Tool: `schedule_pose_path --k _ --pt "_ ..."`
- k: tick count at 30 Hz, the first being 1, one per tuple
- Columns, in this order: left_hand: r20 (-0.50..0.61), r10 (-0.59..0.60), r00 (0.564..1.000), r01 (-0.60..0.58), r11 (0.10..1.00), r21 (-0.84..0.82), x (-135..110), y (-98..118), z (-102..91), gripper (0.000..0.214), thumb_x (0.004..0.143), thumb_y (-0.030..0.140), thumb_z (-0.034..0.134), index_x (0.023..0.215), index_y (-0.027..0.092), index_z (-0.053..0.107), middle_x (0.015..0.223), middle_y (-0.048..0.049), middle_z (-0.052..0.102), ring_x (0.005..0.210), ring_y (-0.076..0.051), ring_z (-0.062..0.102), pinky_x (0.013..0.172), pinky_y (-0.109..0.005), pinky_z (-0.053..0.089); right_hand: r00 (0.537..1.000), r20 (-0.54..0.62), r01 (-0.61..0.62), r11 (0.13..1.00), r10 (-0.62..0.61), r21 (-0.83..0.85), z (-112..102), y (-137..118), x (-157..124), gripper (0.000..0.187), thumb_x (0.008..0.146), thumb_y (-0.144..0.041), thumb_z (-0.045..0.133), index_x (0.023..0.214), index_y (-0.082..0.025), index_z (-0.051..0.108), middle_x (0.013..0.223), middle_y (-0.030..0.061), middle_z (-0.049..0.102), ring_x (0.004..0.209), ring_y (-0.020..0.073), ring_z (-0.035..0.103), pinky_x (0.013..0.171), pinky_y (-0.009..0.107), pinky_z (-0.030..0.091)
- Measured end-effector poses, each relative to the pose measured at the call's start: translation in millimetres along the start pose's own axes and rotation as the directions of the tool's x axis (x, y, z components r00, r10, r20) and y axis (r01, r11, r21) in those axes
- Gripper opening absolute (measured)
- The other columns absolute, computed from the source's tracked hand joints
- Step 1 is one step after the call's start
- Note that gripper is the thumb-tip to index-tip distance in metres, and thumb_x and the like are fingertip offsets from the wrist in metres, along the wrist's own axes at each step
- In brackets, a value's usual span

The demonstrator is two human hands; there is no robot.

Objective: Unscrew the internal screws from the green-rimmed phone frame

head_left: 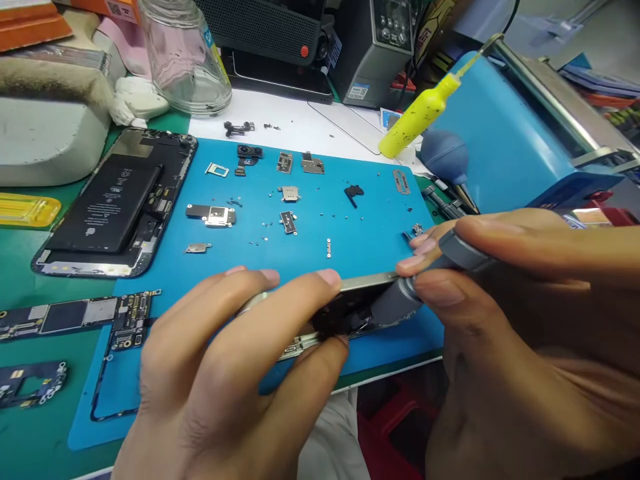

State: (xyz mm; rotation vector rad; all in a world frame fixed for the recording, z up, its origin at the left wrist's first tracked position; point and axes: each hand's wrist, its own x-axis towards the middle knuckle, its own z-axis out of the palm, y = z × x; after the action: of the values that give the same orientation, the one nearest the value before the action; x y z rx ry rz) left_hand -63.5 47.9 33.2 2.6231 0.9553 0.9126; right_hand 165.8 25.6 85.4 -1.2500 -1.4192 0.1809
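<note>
My left hand (225, 360) grips an opened phone frame (345, 313) at the front edge of the blue work mat (320, 220), fingers over its top edge and thumb below. My right hand (525, 320) holds a grey screwdriver (425, 280) whose tip points into the dark inside of that frame. The frame's near part is hidden by my fingers.
On the mat lie several small brackets, shields and screws (287, 193). A second opened phone with its battery (113, 203) lies at the left, logic boards (75, 317) below it. A yellow bottle (425, 113), glass jar (183, 53) and blue machine (520, 127) stand behind.
</note>
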Motion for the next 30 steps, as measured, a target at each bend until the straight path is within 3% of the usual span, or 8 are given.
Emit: schedule_pose_path --k 3,6,14,17,19,24,27,30 --pt "0.014 -0.07 0.997 0.07 0.997 -0.029 -2.3 6.4 1.7 0.045 0.103 0.026 0.08 0.136 0.057 0.08 0.178 0.0171 0.053 0.141 -0.029 0.068 0.115 -0.053 0.066 0.996 -0.086 0.017 0.999 -0.014 0.036 2.2 -0.1 -2.0 0.066 0.089 0.005 0.092 0.119 -0.054 0.084 0.112 -0.0108 0.082 0.105 0.0187 0.077 0.095 0.04 0.066" --pt "-0.047 -0.04 0.998 0.038 0.999 -0.031 -4.5 9.2 6.3 0.052 0.101 0.019 0.08 0.14 0.053 0.078 0.179 0.0148 0.052 0.146 -0.03 0.066 0.114 -0.053 0.066 0.998 -0.07 -0.004 0.998 0.008 0.06 4.3 0.3 -1.6 0.061 0.091 0.003 0.093 0.118 -0.052 0.084 0.113 -0.0128 0.083 0.104 0.0171 0.076 0.094 0.039 0.064" --pt "-0.021 -0.135 0.991 0.135 0.991 -0.02 -2.8 16.8 4.4 0.044 0.109 0.025 0.077 0.139 0.057 0.076 0.173 0.0093 0.055 0.145 -0.034 0.066 0.115 -0.065 0.061 0.997 -0.049 -0.056 0.991 0.062 0.119 2.0 8.9 -3.9 0.039 0.095 -0.007 0.093 0.12 -0.036 0.086 0.115 -0.0045 0.082 0.099 0.0188 0.075 0.091 0.04 0.067" --pt "-0.007 -0.09 0.996 0.09 0.995 0.035 -1.0 12.9 2.0 0.052 0.106 0.024 0.078 0.14 0.062 0.075 0.17 0.0061 0.056 0.142 -0.037 0.067 0.105 -0.064 0.062 0.995 -0.058 -0.082 0.996 0.084 0.038 -2.4 13.9 -6.1 0.033 0.099 -0.016 0.094 0.122 -0.038 0.086 0.12 -0.0023 0.078 0.106 0.0194 0.075 0.099 0.039 0.068" --pt "0.005 -0.026 1.0 0.025 0.994 0.109 1.6 9.2 1.2 0.054 0.105 0.023 0.077 0.139 0.065 0.075 0.169 0.0023 0.055 0.144 -0.042 0.065 0.1 -0.064 0.062 0.988 -0.084 -0.124 0.99 0.13 0.071 -10.4 19.2 -3.7 0.031 0.101 -0.018 0.091 0.124 -0.038 0.085 0.119 -0.0015 0.077 0.104 0.0186 0.075 0.098 0.038 0.068" --pt "0.081 0.014 0.997 -0.03 0.979 0.203 9.6 8.0 -0.1 0.029 0.109 0.032 0.071 0.131 0.05 0.076 0.177 -0.0061 0.046 0.153 -0.049 0.056 0.1 -0.068 0.058 0.901 -0.318 -0.169 0.914 0.295 0.368 -48.6 44.1 12.2 0.024 0.108 -0.013 0.067 0.116 -0.03 0.081 0.089 -0.0017 0.067 0.083 0.0142 0.07 0.077 0.027 0.068" --pt "0.121 0.017 0.993 -0.043 0.976 0.214 11.7 12.7 -0.7 0.023 0.113 0.026 0.063 0.129 0.041 0.069 0.172 -0.0118 0.049 0.148 -0.047 0.058 0.103 -0.07 0.052 0.881 -0.255 -0.299 0.886 0.399 0.354 -64.4 59.3 15.2 0.018 0.107 -0.018 0.073 0.118 -0.029 0.081 0.088 -0.0015 0.069 0.067 0.0143 0.067 0.044 0.022 0.054" --pt "0.119 -0.07 0.99 0.047 0.981 0.188 10.7 18.9 -0.5 0.015 0.122 0.038 0.052 0.132 0.034 0.062 0.167 -0.0135 0.058 0.151 -0.042 0.058 0.108 -0.064 0.051 0.873 -0.164 -0.386 0.855 0.46 0.346 -67.7 66.1 11.7 0.016 0.105 -0.026 0.078 0.12 -0.027 0.083 0.088 -0.0001 0.071 0.061 0.014 0.064 0.036 0.021 0.046"
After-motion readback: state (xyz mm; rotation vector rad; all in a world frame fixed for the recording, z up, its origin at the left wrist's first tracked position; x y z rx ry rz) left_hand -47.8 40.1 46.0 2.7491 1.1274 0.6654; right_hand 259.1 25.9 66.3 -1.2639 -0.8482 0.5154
